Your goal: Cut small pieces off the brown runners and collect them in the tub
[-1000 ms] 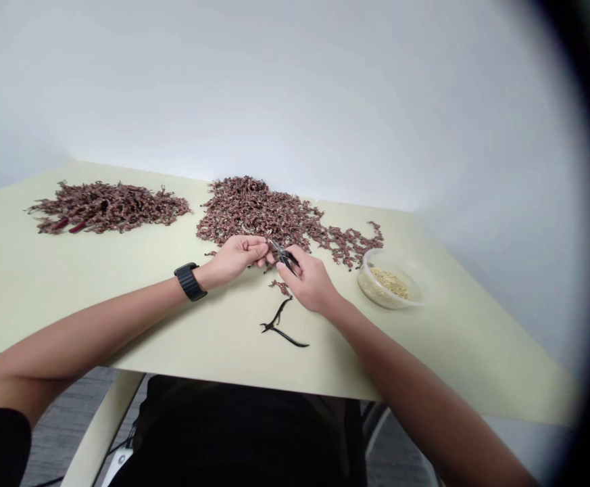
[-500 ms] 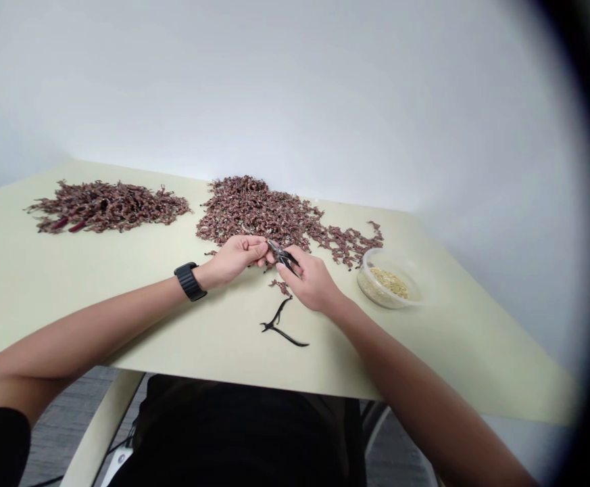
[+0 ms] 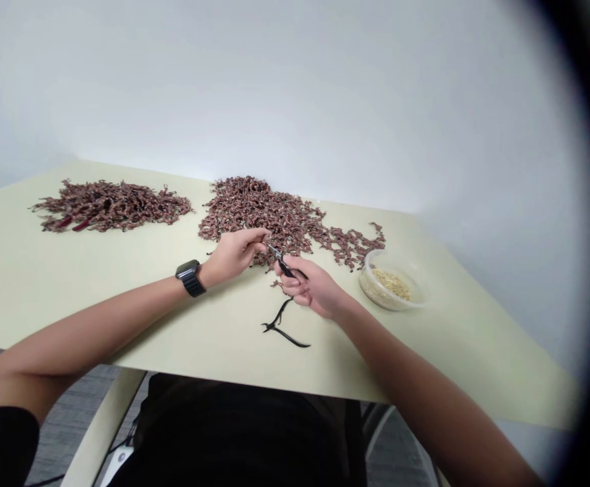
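Observation:
My left hand (image 3: 234, 253), with a black watch on its wrist, pinches a small reddish-brown piece at the near edge of the big middle pile (image 3: 269, 213). My right hand (image 3: 309, 287) is closed around small black-handled pliers (image 3: 283, 264), whose tip points up-left toward my left fingertips. The two hands nearly touch above the pale green table (image 3: 71, 284). A few loose brown bits (image 3: 277, 284) lie just under my right hand.
A second pair of black pliers (image 3: 279, 328) lies open on the table near me. A clear round bowl (image 3: 393, 287) of yellowish bits stands at the right. Another reddish-brown pile (image 3: 109, 203) sits far left. A white wall rises behind the table.
My right hand has drawn back toward me and rolled its fingers under the pliers. My left hand has lifted slightly toward the pile.

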{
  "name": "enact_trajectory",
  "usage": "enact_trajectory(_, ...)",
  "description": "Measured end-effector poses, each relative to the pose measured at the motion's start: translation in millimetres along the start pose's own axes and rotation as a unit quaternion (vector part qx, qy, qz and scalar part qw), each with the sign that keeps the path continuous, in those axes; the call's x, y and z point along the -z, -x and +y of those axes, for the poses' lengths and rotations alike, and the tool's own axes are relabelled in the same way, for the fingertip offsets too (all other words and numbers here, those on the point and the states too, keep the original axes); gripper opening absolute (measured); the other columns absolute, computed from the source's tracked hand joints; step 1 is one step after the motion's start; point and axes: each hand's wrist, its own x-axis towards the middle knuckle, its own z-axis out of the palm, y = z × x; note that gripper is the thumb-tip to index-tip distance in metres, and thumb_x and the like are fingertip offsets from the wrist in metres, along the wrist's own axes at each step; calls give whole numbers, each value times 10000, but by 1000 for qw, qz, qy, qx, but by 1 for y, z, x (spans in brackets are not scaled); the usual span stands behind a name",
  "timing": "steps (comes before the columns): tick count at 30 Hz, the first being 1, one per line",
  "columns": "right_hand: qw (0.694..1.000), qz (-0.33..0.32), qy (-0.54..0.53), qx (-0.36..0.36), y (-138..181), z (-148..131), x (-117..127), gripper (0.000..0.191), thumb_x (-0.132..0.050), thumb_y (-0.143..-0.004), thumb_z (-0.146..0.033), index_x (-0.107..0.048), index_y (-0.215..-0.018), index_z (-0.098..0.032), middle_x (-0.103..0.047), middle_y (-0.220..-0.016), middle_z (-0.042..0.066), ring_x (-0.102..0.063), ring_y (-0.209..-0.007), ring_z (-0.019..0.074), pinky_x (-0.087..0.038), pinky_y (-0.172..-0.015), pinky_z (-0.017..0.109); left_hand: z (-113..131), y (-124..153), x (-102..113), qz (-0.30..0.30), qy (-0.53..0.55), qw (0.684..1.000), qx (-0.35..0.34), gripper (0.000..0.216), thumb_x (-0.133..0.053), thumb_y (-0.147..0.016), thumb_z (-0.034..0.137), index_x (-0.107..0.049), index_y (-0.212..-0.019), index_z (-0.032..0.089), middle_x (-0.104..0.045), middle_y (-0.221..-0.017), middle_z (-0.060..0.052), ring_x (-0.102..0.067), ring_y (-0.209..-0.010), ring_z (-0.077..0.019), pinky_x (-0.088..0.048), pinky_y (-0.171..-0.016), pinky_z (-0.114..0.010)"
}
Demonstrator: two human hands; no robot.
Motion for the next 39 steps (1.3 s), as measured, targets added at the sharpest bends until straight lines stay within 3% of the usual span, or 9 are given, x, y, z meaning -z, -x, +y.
enact_trajectory(4, 994, -62, -52, -76, 4, -8, 3, 361, -571, -897, -551, -547, -912, -191, -227, -671, -73, -67, -540, 79, -45, -408, 185, -8, -3, 7, -12, -72, 991, -111, 359, -484, -996, 165, -657, -1310, 173, -760, -964, -76, -682, -895, -170, -533, -817, -307)
enact_trajectory(6, 998, -40, -12, -53, 4, -8, 4, 361, -553, -896, -561, -546, -910, -200, -233, -664, -72, -81, -533, 85, -56, -412, 197, -5, -3, 6, -10, -48, 996, -78, 335, -515, -994, 195, -670, -1291, 181, -765, -965, -73, -689, -877, -167, -534, -818, -305)
enact_trajectory(8, 995, 35, 91, 29, 2, -4, 4, 341, -545, -905, -552, -545, -906, -211, -278, -659, -63, -139, -523, 91, -107, -426, 214, 2, -3, 4, -16, 26, 1000, 5, 308, -553, -997, 265, -684, -1262, 183, -772, -950, -67, -699, -837, -164, -540, -812, -302)
enact_trajectory(11, 910, 177, 322, 192, 0, 2, 5, 292, -568, -918, -503, -557, -885, -213, -400, -670, -36, -316, -562, 114, -252, -506, 249, 14, -3, 1, -74, 209, 967, 124, 329, -551, -1010, 383, -704, -1171, 141, -765, -936, -91, -678, -754, -153, -540, -743, -286)
enact_trajectory(14, 805, 228, 480, 263, 1, 5, 8, 243, -570, -933, -454, -572, -909, -212, -433, -644, -35, -404, -602, 139, -316, -599, 280, 21, -4, 0, -109, 329, 923, 168, 384, -585, -987, 467, -720, -997, 107, -748, -952, -123, -632, -738, -135, -516, -720, -268)
enact_trajectory(19, 757, 198, 550, 293, 3, 4, 10, 218, -540, -957, -402, -604, -1012, -201, -542, -730, -3, -482, -676, 164, -346, -658, 286, 22, -4, -1, -127, 373, 901, 183, 429, -619, -962, 513, -727, -880, 106, -723, -899, -109, -566, -708, -113, -468, -713, -253)
enact_trajectory(33, 761, 182, 548, 296, 3, 2, 11, 206, -534, -966, -373, -633, -1038, -208, -615, -777, 13, -533, -716, 176, -368, -682, 291, 15, -2, -7, -148, 438, 861, 212, 409, -624, -964, 491, -727, -854, 111, -712, -900, -110, -529, -699, -112, -449, -723, -258)
enact_trajectory(36, 800, 180, 507, 266, 1, 6, 8, 203, -545, -961, -396, -625, -1023, -220, -574, -698, -19, -500, -636, 153, -368, -644, 284, 18, -2, -7, -128, 406, 880, 211, 376, -648, -951, 462, -731, -885, 101, -711, -903, -110, -554, -717, -116, -465, -729, -258)
enact_trajectory(39, 878, 163, 397, 214, -3, 13, 1, 240, -547, -953, -459, -594, -992, -227, -542, -697, -31, -477, -594, 133, -372, -584, 267, 19, 0, -9, -88, 345, 913, 197, 336, -640, -954, 418, -726, -1035, 104, -723, -903, -107, -597, -729, -137, -489, -722, -274)
